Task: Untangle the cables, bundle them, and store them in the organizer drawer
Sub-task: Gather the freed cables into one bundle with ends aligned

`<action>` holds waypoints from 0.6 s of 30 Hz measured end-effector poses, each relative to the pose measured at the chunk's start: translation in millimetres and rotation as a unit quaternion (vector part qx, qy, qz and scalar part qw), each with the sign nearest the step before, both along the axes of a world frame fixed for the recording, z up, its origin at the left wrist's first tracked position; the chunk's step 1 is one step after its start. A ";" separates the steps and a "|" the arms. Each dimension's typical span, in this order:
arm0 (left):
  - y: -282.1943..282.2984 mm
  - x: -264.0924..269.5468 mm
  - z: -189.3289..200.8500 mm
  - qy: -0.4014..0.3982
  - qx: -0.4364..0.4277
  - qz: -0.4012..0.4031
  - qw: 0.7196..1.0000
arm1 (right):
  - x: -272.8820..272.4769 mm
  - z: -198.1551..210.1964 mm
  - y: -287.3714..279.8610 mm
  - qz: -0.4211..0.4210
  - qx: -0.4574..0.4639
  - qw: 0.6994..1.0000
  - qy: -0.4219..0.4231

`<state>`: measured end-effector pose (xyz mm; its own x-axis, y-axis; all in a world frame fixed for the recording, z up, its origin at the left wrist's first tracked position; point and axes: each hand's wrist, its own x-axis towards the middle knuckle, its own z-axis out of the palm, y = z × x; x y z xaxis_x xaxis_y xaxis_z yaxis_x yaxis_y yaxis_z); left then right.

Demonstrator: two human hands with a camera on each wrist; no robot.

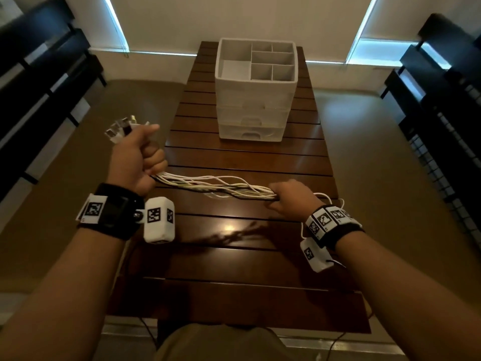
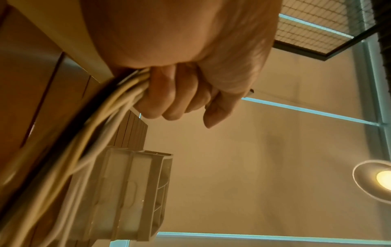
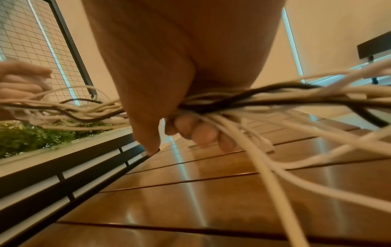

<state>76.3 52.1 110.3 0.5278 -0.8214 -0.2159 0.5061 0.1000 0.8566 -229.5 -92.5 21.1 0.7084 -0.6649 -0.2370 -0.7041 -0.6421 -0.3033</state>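
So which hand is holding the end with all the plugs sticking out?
The left hand. The plugs fan out above its fist, past the table's edge. The right hand only grips the cables partway along, low over the table.

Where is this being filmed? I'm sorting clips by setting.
Probably a home or office room, not a workshop: a slatted wooden table holding a white drawer organizer, roller blinds over bright windows, and dark shelving along both walls.

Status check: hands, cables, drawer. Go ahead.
Both hands gripping: left hand fisted at the plug ends, right hand further along. Cables stretched between them above the table, not bundled. Organizer drawers shut; nothing blocking.
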 end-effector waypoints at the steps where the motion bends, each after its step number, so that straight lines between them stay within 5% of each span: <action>1: -0.8 -3.7 -2.3 -0.002 0.000 -0.005 1.000 | -0.8 -0.5 1.1 -0.002 0.019 1.000 0.010; 4: -5.5 -14.6 -4.6 -0.008 0.004 -0.013 1.000 | 2.4 12.7 4.7 0.002 0.041 0.999 0.028; 9: -18.4 -46.3 1.5 -0.039 -0.012 -0.059 0.997 | 53.9 63.3 44.7 0.089 0.015 0.981 -0.173; 12: -25.1 -65.1 10.0 -0.040 -0.024 -0.080 0.996 | 99.3 63.8 69.1 0.098 0.074 0.964 -0.238; 18: -6.5 -6.4 23.0 -0.022 -0.021 -0.029 0.999 | 63.8 31.4 37.7 0.037 -0.001 0.994 -0.104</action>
<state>70.0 45.6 133.2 0.4867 -0.8592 -0.1580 0.4749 0.1084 0.8733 -165.7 -54.7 52.5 0.7888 -0.6095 -0.0790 -0.5772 -0.6905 -0.4359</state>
